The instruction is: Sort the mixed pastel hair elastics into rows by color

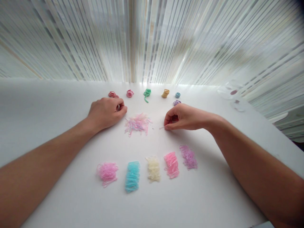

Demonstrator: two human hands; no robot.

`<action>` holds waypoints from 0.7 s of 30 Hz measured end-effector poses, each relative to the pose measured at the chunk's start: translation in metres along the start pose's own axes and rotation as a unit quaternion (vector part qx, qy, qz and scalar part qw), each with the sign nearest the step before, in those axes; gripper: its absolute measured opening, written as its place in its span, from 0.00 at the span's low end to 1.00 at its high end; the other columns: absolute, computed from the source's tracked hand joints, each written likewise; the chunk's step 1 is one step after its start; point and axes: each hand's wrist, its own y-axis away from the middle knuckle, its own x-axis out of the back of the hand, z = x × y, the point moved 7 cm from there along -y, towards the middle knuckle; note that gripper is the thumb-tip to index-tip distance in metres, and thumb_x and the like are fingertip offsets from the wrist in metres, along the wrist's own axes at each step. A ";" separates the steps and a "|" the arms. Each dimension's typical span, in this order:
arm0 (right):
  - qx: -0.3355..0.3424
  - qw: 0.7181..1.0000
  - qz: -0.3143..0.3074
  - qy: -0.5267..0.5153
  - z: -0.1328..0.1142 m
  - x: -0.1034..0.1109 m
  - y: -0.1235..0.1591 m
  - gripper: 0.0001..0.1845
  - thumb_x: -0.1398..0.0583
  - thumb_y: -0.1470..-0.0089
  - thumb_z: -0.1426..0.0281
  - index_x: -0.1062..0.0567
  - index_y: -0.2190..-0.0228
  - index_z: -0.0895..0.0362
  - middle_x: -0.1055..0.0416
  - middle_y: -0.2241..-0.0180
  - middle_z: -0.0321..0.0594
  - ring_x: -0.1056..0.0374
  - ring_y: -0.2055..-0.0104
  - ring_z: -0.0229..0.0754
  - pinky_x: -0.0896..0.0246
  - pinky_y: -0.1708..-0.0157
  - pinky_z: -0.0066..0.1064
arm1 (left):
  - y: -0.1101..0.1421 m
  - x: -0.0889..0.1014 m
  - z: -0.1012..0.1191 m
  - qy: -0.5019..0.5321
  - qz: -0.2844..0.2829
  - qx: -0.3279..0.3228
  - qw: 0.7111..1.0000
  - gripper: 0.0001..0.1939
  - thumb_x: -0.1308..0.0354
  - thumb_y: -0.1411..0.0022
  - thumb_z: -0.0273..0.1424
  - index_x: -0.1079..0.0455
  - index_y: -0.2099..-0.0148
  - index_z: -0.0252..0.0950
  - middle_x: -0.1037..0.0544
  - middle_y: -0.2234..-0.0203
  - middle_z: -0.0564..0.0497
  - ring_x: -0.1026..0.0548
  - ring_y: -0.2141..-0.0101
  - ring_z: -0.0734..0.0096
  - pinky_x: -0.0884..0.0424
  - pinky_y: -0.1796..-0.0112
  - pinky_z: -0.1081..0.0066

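My right hand [182, 117] is closed in a pinch low over the white table, its fingertips on a thin pale elastic band [161, 128]. Curled with thumb and forefinger together, my left hand [106, 112] rests on the table; whatever its fingertips may hold is hidden. Between both hands lies a loose pile of mixed pink, lilac and whitish bands [138, 124]. Closer to me, small bands are sorted by colour: a pink-lilac heap [107, 172], a blue one [132, 176], a cream one [153, 169], a bright pink one [172, 165] and a purple one [188, 157].
Along the back sit small coils: red [113, 94], pink [129, 93], green [147, 92], yellow [165, 93], blue [177, 95] and purple [177, 103]. Clear round objects [238, 105] lie at the far right. A striped string curtain [133, 41] hangs behind the white table [71, 202].
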 end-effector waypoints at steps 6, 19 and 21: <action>0.000 1.000 0.013 -0.010 0.000 -0.002 -0.001 0.04 0.32 0.50 0.67 0.16 0.73 0.54 0.24 0.75 0.35 0.33 0.73 0.39 0.40 0.72 0.33 | 0.000 0.000 0.000 0.005 0.002 -0.002 1.000 0.17 0.50 0.35 0.45 0.24 0.61 0.42 0.17 0.64 0.48 0.21 0.61 0.56 0.35 0.63 0.65; 0.028 0.998 0.053 0.019 -0.012 0.017 0.023 0.05 0.34 0.49 0.68 0.17 0.74 0.54 0.26 0.76 0.33 0.37 0.74 0.36 0.44 0.72 0.32 | -0.001 0.000 0.002 -0.004 -0.014 -0.006 1.000 0.20 0.52 0.35 0.46 0.23 0.61 0.41 0.17 0.63 0.46 0.21 0.60 0.53 0.34 0.62 0.63; 0.018 0.998 0.056 0.018 -0.010 0.020 0.038 0.05 0.34 0.49 0.68 0.16 0.73 0.53 0.25 0.75 0.34 0.37 0.73 0.36 0.44 0.72 0.32 | -0.002 -0.001 0.000 -0.004 -0.010 -0.003 1.000 0.20 0.52 0.36 0.47 0.23 0.60 0.41 0.17 0.62 0.45 0.21 0.59 0.51 0.33 0.60 0.62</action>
